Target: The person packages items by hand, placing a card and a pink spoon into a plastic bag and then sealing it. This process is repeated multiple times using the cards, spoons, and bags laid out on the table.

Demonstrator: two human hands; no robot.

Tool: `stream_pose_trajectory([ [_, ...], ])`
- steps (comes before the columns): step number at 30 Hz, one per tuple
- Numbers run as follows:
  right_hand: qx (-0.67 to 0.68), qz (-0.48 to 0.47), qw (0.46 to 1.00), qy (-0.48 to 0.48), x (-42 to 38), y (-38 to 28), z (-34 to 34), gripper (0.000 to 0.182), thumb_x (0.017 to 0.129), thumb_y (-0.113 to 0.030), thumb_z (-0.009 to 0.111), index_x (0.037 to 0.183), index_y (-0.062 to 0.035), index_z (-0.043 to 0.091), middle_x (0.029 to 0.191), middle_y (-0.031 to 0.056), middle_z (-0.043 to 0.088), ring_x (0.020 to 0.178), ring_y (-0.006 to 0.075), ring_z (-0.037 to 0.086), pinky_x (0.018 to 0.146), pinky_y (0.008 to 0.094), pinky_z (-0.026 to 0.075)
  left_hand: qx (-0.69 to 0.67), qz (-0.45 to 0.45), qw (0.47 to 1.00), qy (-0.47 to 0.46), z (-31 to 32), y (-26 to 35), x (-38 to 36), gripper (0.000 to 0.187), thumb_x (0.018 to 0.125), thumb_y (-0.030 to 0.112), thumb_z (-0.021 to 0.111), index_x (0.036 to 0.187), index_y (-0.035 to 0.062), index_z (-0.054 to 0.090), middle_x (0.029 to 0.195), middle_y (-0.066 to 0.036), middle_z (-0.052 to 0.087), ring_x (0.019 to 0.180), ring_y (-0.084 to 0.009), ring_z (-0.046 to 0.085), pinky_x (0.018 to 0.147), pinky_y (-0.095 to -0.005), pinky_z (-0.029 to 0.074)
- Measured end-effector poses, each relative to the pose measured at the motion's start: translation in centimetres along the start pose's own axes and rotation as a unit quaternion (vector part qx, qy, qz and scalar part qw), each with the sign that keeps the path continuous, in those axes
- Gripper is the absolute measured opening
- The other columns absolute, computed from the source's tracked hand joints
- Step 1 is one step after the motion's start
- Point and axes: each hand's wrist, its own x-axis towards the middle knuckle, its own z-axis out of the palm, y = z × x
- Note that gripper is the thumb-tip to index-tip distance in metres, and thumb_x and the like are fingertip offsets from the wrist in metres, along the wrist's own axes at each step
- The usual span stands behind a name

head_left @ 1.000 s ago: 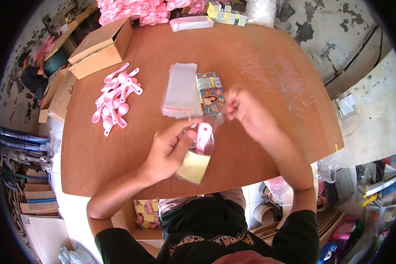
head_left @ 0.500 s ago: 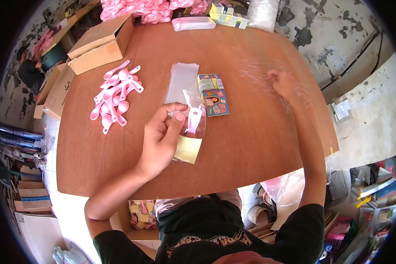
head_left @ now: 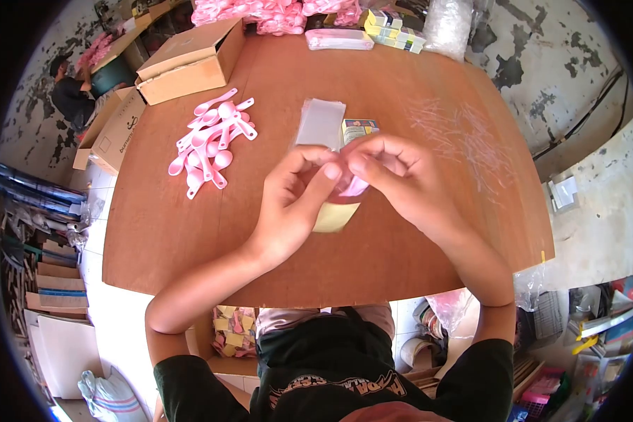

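Note:
Over the middle of the table, my left hand (head_left: 288,204) is closed in a pinch on the top of a small clear plastic bag (head_left: 354,188). Inside the bag is something pink, seen a moment ago as a spoon, and a pale yellow card (head_left: 336,219) shows at its lower end. My right hand (head_left: 411,183) meets the left at the bag's gathered top, thumb and fingers pinched together. What lies between the right fingertips is hidden. Just beyond the hands are a stack of flat clear bags (head_left: 321,124) and a stack of printed cards (head_left: 359,127), partly covered by my fingers.
Pink spoons (head_left: 207,148) lie heaped at left; thin clear strips (head_left: 464,141) are scattered at right. A cardboard box (head_left: 186,67), pink bundles (head_left: 260,15), card stacks (head_left: 394,32) and a clear plastic roll (head_left: 448,28) line the far edge. Another person (head_left: 70,95) is at far left.
My right hand has come from the clear strips at the right to the top of the bag, meeting my left hand. The view has shifted slightly.

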Motion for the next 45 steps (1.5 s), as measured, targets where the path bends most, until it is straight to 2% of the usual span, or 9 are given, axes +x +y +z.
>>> stream_pose_trajectory([
  [6, -0.254, -0.337, 0.897, 0.133, 2.4, -3.2, -0.7, 0.013, 0.085, -0.013, 0.069, 0.086, 0.0006, 0.068, 0.081, 0.0067, 0.066, 0.072, 0.0123, 0.06, 0.067, 0.0263, 0.046, 0.065, 0.084, 0.994, 0.023, -2.2, 0.9, -0.7, 0.037, 0.095, 0.017, 0.056, 0.127, 0.0038, 0.042, 0.131, -0.012, 0.046, 0.123, -0.0243, 0.046, 0.104, -0.0409, 0.037],
  [13, -0.163, -0.163, 0.97, 0.078, 2.5, -2.6, -0.1, 0.014, 0.086, -0.012, 0.068, 0.085, 0.0017, 0.069, 0.078, 0.0052, 0.067, 0.072, 0.0106, 0.06, 0.065, 0.0259, 0.047, 0.347, 0.086, 0.933, -0.042, -3.1, 0.7, 1.1, 0.068, 0.077, 0.009, 0.076, 0.134, 0.0024, 0.041, 0.128, -0.016, 0.051, 0.12, -0.027, 0.05, 0.099, -0.0395, 0.043],
  [16, -0.084, -0.056, 0.993, 0.054, 2.2, -3.2, 0.7, 0.015, 0.087, -0.014, 0.067, 0.09, 0.0005, 0.07, 0.082, 0.0048, 0.068, 0.075, 0.0102, 0.061, 0.067, 0.0255, 0.047, 0.242, 0.033, 0.962, -0.122, -2.3, 0.8, 2.0, 0.07, 0.077, 0.01, 0.077, 0.136, 0.004, 0.039, 0.125, -0.016, 0.056, 0.116, -0.0249, 0.055, 0.095, -0.0362, 0.046],
  [21, -0.007, -0.013, 1.0, -0.01, 2.2, -2.6, -0.2, 0.024, 0.092, -0.019, 0.062, 0.103, 0.0017, 0.066, 0.095, 0.0075, 0.067, 0.091, 0.0131, 0.062, 0.084, 0.0278, 0.046, 0.163, -0.065, 0.979, -0.104, -2.1, 0.4, 1.0, 0.037, 0.078, 0.007, 0.076, 0.11, 0.0008, 0.06, 0.099, -0.007, 0.069, 0.091, -0.0096, 0.063, 0.081, -0.0272, 0.051],
  [23, 0.307, 0.137, 0.939, -0.066, 1.9, -2.8, -0.7, 0.037, 0.085, -0.025, 0.072, 0.109, 0.0019, 0.064, 0.098, 0.0067, 0.067, 0.096, 0.0126, 0.061, 0.086, 0.0288, 0.046, 0.15, -0.089, 0.981, -0.091, -2.1, 0.1, 0.5, 0.037, 0.079, 0.007, 0.076, 0.111, 0.0003, 0.059, 0.099, -0.007, 0.068, 0.09, -0.0091, 0.062, 0.079, -0.0269, 0.052],
  [26, 0.135, 0.06, 0.989, 0.018, 0.6, 0.0, -0.3, 0.036, 0.087, -0.025, 0.071, 0.11, 0.0015, 0.063, 0.099, 0.0059, 0.067, 0.097, 0.0128, 0.062, 0.085, 0.0289, 0.047, 0.138, -0.087, 0.984, -0.071, -2.5, -1.3, 0.0, 0.041, 0.079, 0.006, 0.077, 0.113, -0.0006, 0.056, 0.098, -0.006, 0.068, 0.089, -0.0089, 0.062, 0.077, -0.0269, 0.052],
  [29, 0.017, 0.122, 0.992, -0.018, -0.8, 2.8, -0.3, 0.028, 0.089, -0.019, 0.068, 0.107, 0.0029, 0.064, 0.097, 0.006, 0.067, 0.092, 0.0119, 0.063, 0.081, 0.0264, 0.049, 0.076, -0.126, 0.987, -0.062, -2.5, -2.4, -0.6, 0.045, 0.079, 0.004, 0.076, 0.118, -0.0011, 0.053, 0.1, -0.006, 0.067, 0.091, -0.009, 0.062, 0.08, -0.0274, 0.052],
  [38, 0.07, 0.129, 0.988, 0.048, -1.5, 5.5, 0.2, 0.02, 0.091, -0.011, 0.065, 0.102, 0.0051, 0.065, 0.091, 0.009, 0.069, 0.083, 0.012, 0.066, 0.068, 0.0251, 0.053, 0.012, -0.176, 0.984, -0.016, -3.5, -3.2, -0.3, 0.026, 0.095, 0.013, 0.06, 0.115, -0.0029, 0.058, 0.098, -0.008, 0.068, 0.089, -0.01, 0.063, 0.081, -0.0256, 0.051],
  [45, 0.058, 0.058, 0.995, 0.056, -1.6, 7.3, -0.1, 0.016, 0.09, -0.005, 0.064, 0.102, 0.0055, 0.067, 0.091, 0.0107, 0.069, 0.076, 0.0131, 0.066, 0.068, 0.0255, 0.055, 0.062, -0.115, 0.991, -0.007, -4.8, -4.3, -0.3, 0.022, 0.094, 0.013, 0.06, 0.106, -0.0044, 0.066, 0.097, -0.009, 0.069, 0.087, -0.0112, 0.064, 0.08, -0.0262, 0.053],
])
